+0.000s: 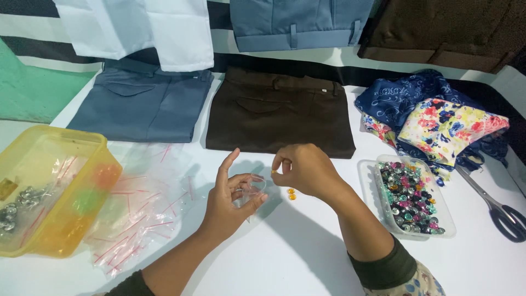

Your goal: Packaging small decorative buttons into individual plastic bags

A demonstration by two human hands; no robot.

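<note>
My left hand (pixel 227 200) holds a small clear plastic bag (pixel 251 189) pinched between thumb and fingers, just above the white table (pixel 290 246). My right hand (pixel 307 171) pinches a tiny yellow bead (pixel 274 171) at the bag's mouth. Two more yellow-orange beads (pixel 291 193) lie on the table under my right hand. The clear tray of coloured round gems (pixel 410 197) sits right of my right forearm.
A yellow plastic box (pixel 52 189) with metal bits stands at the left, beside a pile of small clear bags with red strips (pixel 145 205). Folded brown trousers (pixel 279 112) and blue-grey trousers (pixel 139 104) lie behind. Floral fabrics (pixel 438 118) and scissors (pixel 498 208) are at the right.
</note>
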